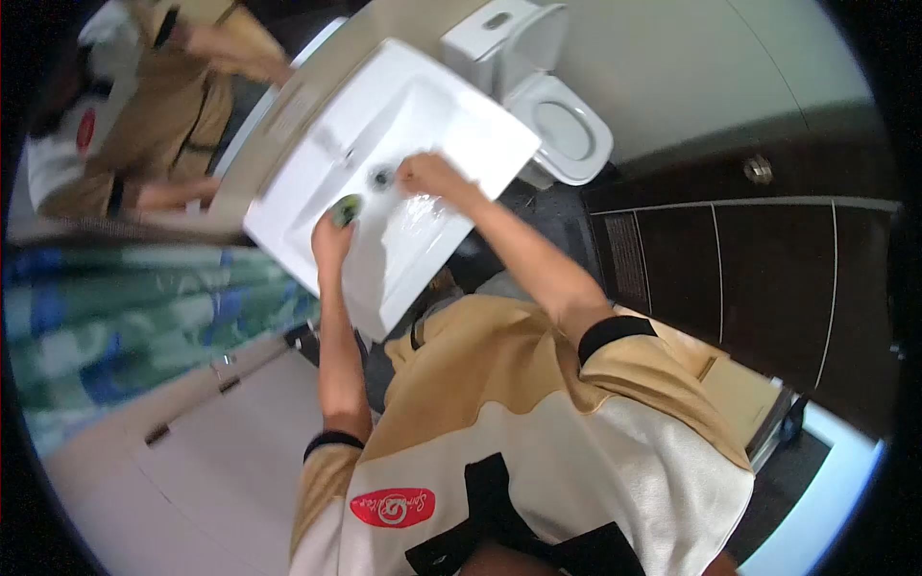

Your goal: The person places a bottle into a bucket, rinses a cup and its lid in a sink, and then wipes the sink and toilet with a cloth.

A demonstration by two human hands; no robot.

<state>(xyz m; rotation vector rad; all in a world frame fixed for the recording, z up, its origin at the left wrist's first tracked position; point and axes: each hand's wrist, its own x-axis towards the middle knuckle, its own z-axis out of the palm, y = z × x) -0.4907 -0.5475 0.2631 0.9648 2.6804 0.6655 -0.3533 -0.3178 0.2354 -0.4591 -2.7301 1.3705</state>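
Note:
Over the left part of the white sink (480, 125), my left hand (331, 245) is closed around a small round green object (348, 208) with a darker middle; its exact kind does not show. My right hand (432, 180) hovers inside the basin, just right of the round metal drain (381, 178). Its fingers look curled and are slightly blurred, so whatever they hold is hidden. Below that hand, the basin surface has bright, glassy glints that look like water.
A white toilet (562, 130) with its lid up stands beyond the sink. On the left are a mirror (144, 115) reflecting the person, a green and blue patterned curtain (144, 326) and a white bathtub (240, 461). Dark tiles (677, 269) cover the right side.

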